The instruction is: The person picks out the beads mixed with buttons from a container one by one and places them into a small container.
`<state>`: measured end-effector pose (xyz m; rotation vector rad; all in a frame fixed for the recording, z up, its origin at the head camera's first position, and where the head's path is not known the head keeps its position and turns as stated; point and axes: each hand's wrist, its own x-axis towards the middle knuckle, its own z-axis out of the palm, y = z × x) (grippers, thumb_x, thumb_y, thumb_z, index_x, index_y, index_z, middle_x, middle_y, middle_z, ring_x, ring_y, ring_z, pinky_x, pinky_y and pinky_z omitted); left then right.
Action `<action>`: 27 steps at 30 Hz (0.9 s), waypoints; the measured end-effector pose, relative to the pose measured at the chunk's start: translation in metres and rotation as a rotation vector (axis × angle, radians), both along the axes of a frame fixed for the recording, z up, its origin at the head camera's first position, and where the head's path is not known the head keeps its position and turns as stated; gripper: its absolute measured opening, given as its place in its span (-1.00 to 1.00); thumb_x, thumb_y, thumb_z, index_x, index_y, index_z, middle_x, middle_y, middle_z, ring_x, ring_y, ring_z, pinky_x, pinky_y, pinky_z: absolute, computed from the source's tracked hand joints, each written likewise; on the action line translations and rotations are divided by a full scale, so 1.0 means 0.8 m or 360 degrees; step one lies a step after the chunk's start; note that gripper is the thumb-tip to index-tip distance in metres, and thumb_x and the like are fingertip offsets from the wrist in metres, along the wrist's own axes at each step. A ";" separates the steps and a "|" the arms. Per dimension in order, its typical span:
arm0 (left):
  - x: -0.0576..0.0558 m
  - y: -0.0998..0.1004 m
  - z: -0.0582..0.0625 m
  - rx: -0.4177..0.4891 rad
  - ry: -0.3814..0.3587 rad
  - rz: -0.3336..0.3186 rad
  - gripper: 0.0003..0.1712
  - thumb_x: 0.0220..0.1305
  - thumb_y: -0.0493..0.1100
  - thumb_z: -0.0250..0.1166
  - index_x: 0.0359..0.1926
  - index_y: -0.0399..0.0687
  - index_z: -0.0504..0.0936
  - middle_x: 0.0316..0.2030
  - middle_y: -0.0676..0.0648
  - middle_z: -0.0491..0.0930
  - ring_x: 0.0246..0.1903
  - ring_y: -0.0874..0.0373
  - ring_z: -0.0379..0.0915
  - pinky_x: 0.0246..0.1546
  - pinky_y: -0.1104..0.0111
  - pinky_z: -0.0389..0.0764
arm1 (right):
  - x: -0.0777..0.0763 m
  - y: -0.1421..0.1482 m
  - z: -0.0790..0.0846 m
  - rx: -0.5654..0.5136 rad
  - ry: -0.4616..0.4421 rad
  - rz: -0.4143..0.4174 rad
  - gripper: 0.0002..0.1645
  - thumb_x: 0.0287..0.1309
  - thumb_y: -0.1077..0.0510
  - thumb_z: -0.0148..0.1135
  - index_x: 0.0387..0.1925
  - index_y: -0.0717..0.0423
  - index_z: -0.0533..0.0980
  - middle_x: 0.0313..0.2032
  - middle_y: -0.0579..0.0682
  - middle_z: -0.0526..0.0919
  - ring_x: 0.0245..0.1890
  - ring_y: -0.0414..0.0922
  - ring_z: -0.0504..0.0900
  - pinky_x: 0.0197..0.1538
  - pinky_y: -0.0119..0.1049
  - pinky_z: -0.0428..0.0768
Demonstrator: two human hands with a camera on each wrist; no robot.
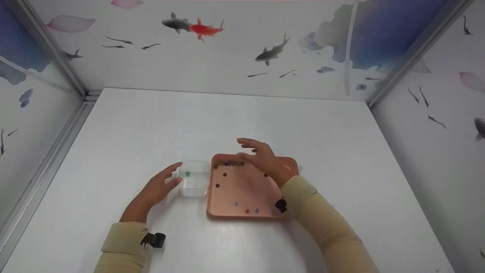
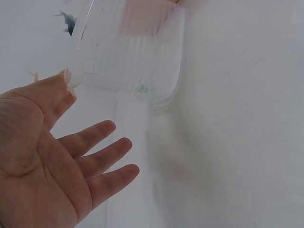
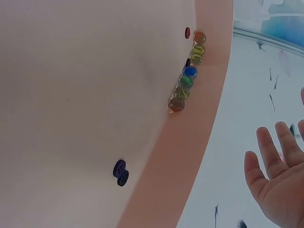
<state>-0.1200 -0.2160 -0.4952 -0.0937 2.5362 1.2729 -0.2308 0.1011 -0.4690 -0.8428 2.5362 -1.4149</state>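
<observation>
My left hand (image 1: 159,185) is at the left side of a clear plastic container (image 1: 195,191), its thumb and index finger against the rim. Below them, the other fingers (image 2: 104,159) stretch out loosely. A small green marble (image 1: 187,174) lies inside the container. Over the far edge of a salmon-pink tray (image 1: 246,189) hovers my right hand (image 1: 261,155), holding nothing, fingers extended. Along that edge sits a row of glass marbles, including a blue marble (image 3: 190,71). Two dark purple buttons (image 3: 119,168) overlap in the right wrist view, and a red button (image 3: 187,33) lies beside the row.
Tray and container stand side by side on a white table (image 1: 151,121). Dark buttons (image 1: 224,174) and small blue and orange pieces (image 1: 247,211) are scattered in the tray. White panels (image 1: 227,72) printed with fish enclose the table's back and sides.
</observation>
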 end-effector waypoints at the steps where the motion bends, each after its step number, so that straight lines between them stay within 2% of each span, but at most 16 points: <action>1: 0.000 0.000 0.000 -0.0005 -0.0001 0.0000 -0.34 0.47 0.03 0.05 0.50 0.11 0.09 0.44 -0.31 0.08 0.39 -0.34 0.02 0.25 -0.29 0.16 | 0.000 0.000 -0.001 0.0009 -0.0004 -0.0001 -0.42 0.28 0.10 0.24 0.29 0.17 0.40 0.23 0.16 0.49 0.21 0.07 0.48 0.24 0.11 0.41; 18: 0.000 -0.001 -0.002 -0.0002 0.0022 0.0007 -0.34 0.47 0.03 0.05 0.49 0.11 0.10 0.45 -0.27 0.08 0.39 -0.32 0.03 0.25 -0.27 0.19 | -0.003 0.004 -0.009 0.0085 -0.0151 -0.0082 -0.46 0.29 0.15 0.23 0.28 0.11 0.42 0.21 0.09 0.52 0.20 0.03 0.50 0.25 0.04 0.43; 27: 0.001 0.000 -0.002 0.0008 0.0030 -0.0005 -0.34 0.47 0.02 0.06 0.49 0.09 0.10 0.44 -0.28 0.09 0.38 -0.33 0.03 0.25 -0.27 0.19 | -0.006 0.008 -0.012 0.0097 -0.0161 -0.0067 -0.47 0.28 0.21 0.23 0.27 0.15 0.42 0.21 0.12 0.51 0.19 0.05 0.51 0.25 0.03 0.44</action>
